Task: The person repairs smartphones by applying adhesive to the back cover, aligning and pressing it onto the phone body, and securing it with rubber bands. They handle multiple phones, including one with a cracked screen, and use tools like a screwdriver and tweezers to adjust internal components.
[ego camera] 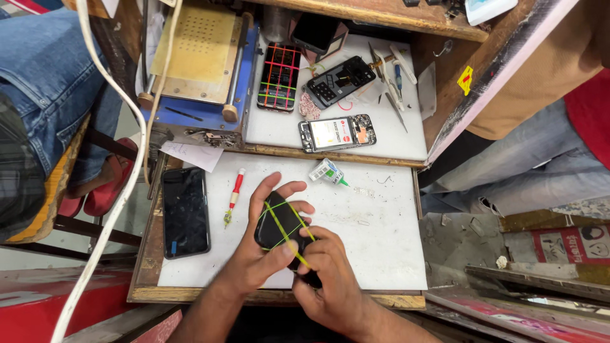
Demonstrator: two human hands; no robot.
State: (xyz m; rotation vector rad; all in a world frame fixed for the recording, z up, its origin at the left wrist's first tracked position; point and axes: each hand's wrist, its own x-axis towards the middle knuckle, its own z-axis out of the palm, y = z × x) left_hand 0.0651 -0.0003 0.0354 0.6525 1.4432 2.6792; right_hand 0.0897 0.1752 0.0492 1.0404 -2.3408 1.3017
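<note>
A white, scuffed worktop board (375,235) with a wooden front edge fills the middle of the view, and above it sits a second, higher white shelf (406,127) set into a wooden bench. On the upper left stands a blue metal machine with a perforated brass-coloured plate (197,54). Over the lower board, both hands meet around a black, glossy smartphone bound with yellow-green rubber bands (279,222), which is lifted off the board and tilted, its top end pointing up and left. The left hand (257,248) cups it from beneath and from the left, fingers curled up around the far edge and thumb lying across the glass, so it is closed in a loose grip on the phone. The right hand (330,279) closes on the phone's lower right end, fingers wrapped over that corner and pinching a band there. Left of the hands, well apart, a second black smartphone with a dark screen (185,211) lies flat near the board's edge. On the shelf rest a phone strapped with red and green bands (279,76) and an opened phone showing its battery and circuit board (337,133). Between the flat phone and the hands lies a slim red-and-white screwdriver (233,197); just above the hands lies a small clear glue tube with a green nozzle (328,171).
</note>
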